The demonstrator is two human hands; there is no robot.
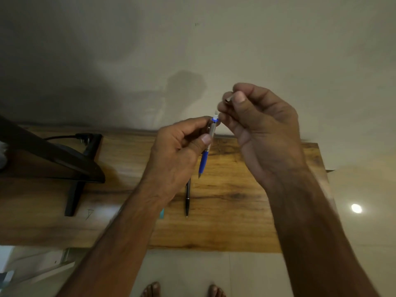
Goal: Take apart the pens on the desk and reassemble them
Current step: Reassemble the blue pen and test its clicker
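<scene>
A pale wall (192,39) is seen behind a wooden table (235,221), above which the work is being done. The blue pen (204,160) is held in the air over the table's far edge, writing tip down and tilted slightly. Its silver barrel is pinched between the thumb and curled fingers of the left hand (180,146). This grip is placed high on the barrel, presumably so that the upper end is steadied and left free. There a blue ring and a pale, translucent stub are exposed. A small metal piece (227,99), probably the pen's end cap, is pinched between the thumb and forefinger of the right hand (263,133). It is kept just above and beside the stub, not touching it. Its open end appears to be turned towards the pen, which would suit refitting as well as removal; which step is under way cannot be told. A black pen (187,200) is left lying whole on the table below the hands, apparently waiting its turn. A teal object (162,213) is largely hidden by the left forearm and cannot be identified. At the left of the table a black stand (81,163) with a cable (62,137) is set well apart from the pens. Bare feet (152,289) are seen on the floor (192,273) in front of the table's near edge.
</scene>
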